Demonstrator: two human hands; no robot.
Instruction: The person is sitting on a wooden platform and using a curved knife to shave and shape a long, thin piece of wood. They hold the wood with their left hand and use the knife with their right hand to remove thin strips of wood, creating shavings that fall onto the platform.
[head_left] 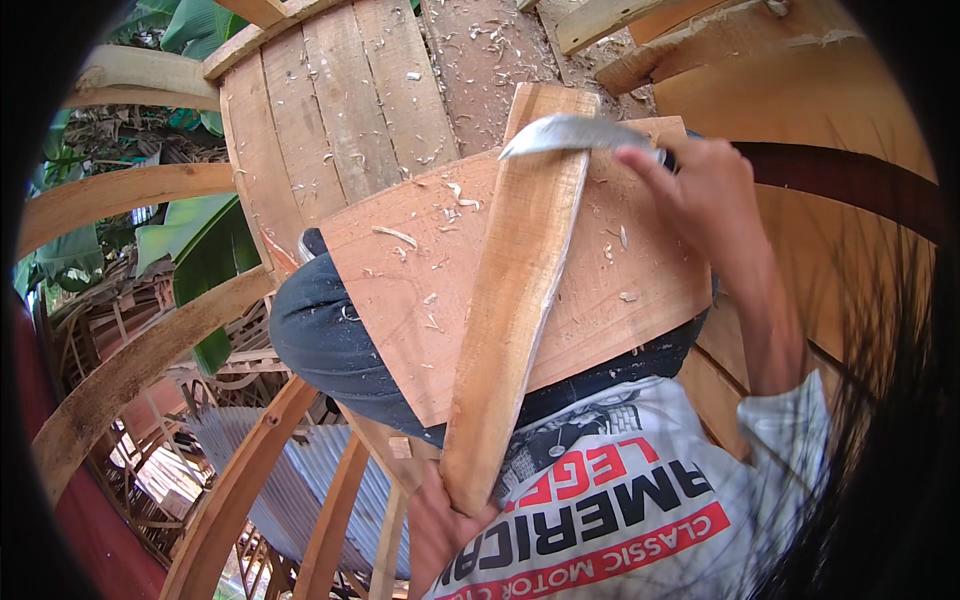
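A long wooden plank (pixel 520 280) slants across a flat plywood board (pixel 390 300) that rests on my lap. My left hand (pixel 445 515) grips the plank's near end, close to my shirt. In my right hand (pixel 705 190) is a knife with a broad curved blade (pixel 570 134); its handle is mostly hidden by my fingers. The blade lies across the far part of the plank, its pointed tip toward the left. Curled wood shavings (pixel 395 237) are scattered over the board on both sides of the plank.
Wooden floor planks (pixel 330 110), strewn with shavings, stretch ahead of me. Curved wooden ribs (pixel 130 195) rise on the left, with banana leaves (pixel 205 245) and corrugated sheets (pixel 300 480) beyond them. More timber pieces (pixel 730 45) and a curved wooden side wall (pixel 800 100) stand at the right.
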